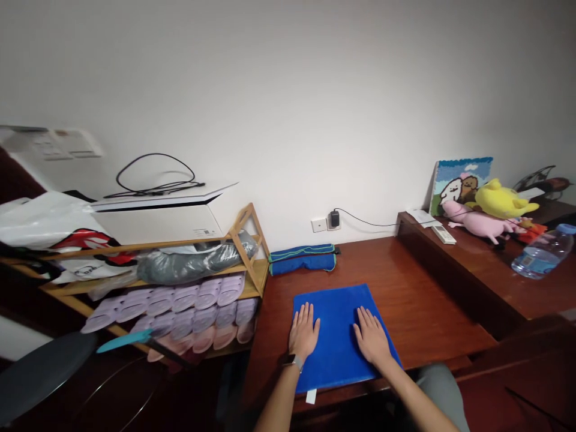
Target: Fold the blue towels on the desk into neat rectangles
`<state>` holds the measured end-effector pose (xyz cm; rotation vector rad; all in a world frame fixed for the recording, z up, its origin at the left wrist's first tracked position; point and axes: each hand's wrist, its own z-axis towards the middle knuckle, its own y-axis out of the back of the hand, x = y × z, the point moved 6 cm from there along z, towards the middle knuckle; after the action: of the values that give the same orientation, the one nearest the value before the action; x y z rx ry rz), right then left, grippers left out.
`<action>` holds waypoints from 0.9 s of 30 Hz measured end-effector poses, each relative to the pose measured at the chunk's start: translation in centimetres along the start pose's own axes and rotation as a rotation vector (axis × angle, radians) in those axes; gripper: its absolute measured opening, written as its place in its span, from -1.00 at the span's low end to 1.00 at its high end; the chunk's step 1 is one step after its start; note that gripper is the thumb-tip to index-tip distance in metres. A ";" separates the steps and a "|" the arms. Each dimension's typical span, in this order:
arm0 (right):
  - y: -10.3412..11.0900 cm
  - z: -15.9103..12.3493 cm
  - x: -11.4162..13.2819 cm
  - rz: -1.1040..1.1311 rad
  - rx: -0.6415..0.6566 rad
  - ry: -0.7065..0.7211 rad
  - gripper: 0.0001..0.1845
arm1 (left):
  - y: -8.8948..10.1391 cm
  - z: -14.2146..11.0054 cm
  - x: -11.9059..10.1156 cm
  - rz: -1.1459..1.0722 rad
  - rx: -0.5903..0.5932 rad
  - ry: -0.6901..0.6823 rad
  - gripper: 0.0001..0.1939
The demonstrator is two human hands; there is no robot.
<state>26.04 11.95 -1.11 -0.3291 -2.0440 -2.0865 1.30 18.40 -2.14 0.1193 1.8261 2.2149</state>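
Observation:
A blue cloth (335,342) lies spread flat on the brown wooden table, with a small white tag (311,396) sticking out at its near edge. My left hand (304,333) rests palm down on the cloth's left side, fingers stretched forward. On the right side of the cloth, my right hand (371,337) also lies flat, its fingers extended. Neither hand grips anything. Behind the cloth, against the wall, sits a folded blue fabric bundle with green edging (302,259).
Left stands a wooden rack (252,240) with several pairs of slippers (184,297) and a white box (157,219). A higher brown surface at right holds plush toys (481,225), a remote (444,234) and a water bottle (542,255). A charger (334,218) is plugged into the wall.

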 end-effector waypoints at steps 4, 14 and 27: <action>1.3 4.4 1.3 0.000 0.008 0.022 -0.23 | 0.1 0.0 -0.2 0.020 -0.001 0.006 -0.34; -0.2 7.6 1.0 -0.014 0.117 0.052 -0.20 | -0.4 0.1 0.2 0.055 -0.028 0.013 -0.36; -1.0 8.1 0.8 -0.038 0.133 0.100 -0.27 | -2.6 6.9 -13.5 -0.185 0.118 -0.114 -0.35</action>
<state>25.18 20.04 -1.65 -0.1627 -2.1310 -1.9340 16.25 21.97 -1.81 0.0931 1.8268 1.9369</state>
